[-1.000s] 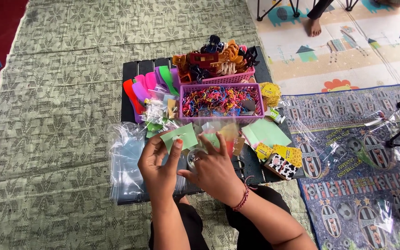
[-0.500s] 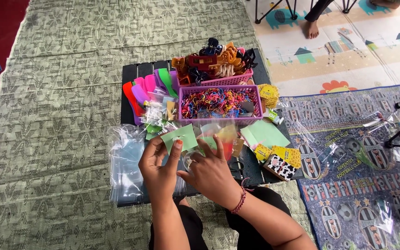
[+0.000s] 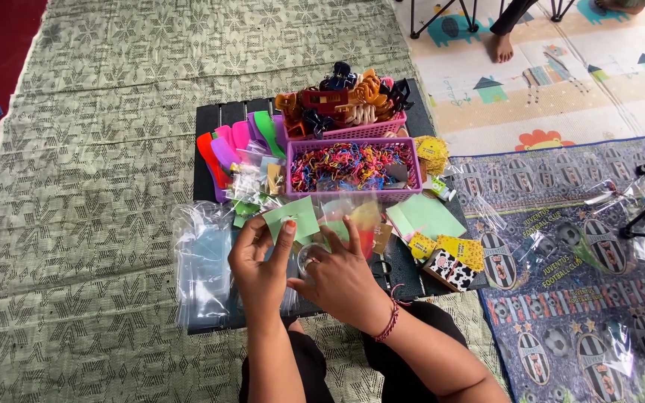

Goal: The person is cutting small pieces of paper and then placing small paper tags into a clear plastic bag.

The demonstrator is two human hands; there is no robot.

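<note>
a light green card (image 3: 295, 218) is pinched in the left hand (image 3: 259, 270), the thumb pressed on its face and the other fingers curled behind it. the card sits just in front of the purple basket (image 3: 352, 188), above the near edge of the low black table (image 3: 222, 116). the right hand (image 3: 341, 276) is right beside the left, fingers bent and spread over a small clear plastic bag (image 3: 341, 224) with something orange and green inside; the fingertips touch the bag, but whether they actually grip it cannot be told. a red bracelet (image 3: 392, 321) circles the right wrist.

the purple basket holds a tangle of small coloured elastic bands. behind it, touching, a pink basket (image 3: 371, 130) is heaped with hair claws in orange, black and dark red. left of the baskets lie bright flat pieces (image 3: 225, 149) in red, pink, purple and green, fanned out. a stack of clear plastic bags (image 3: 201, 261) lies at the table's left end. to the right are more green cards (image 3: 425, 216), small yellow packets (image 3: 463, 250) and a black-and-white spotted box (image 3: 448, 269). the table stands on a grey patterned mat (image 3: 98, 186). another person's bare foot (image 3: 500, 46) shows at the top.
</note>
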